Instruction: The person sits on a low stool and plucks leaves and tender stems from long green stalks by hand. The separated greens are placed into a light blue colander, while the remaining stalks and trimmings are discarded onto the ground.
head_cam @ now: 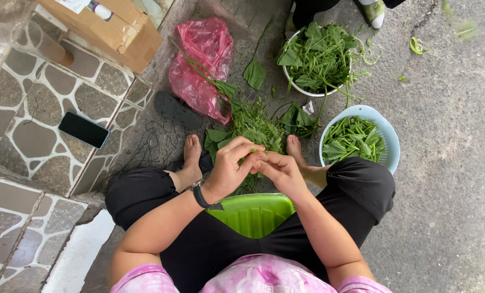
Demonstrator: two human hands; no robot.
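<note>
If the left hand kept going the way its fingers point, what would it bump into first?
The left hand points toward the right hand, so it would probably meet those fingers, which it nearly touches around a small green stem. Depth is hard to judge from above.

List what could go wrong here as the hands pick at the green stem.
Bits pinched off between the left hand and right hand might miss the green basket on the lap and land on the ground. The loose greens lie by a bare foot and could get stepped on. The phone lies near the ledge's edge and could slide off.
</note>
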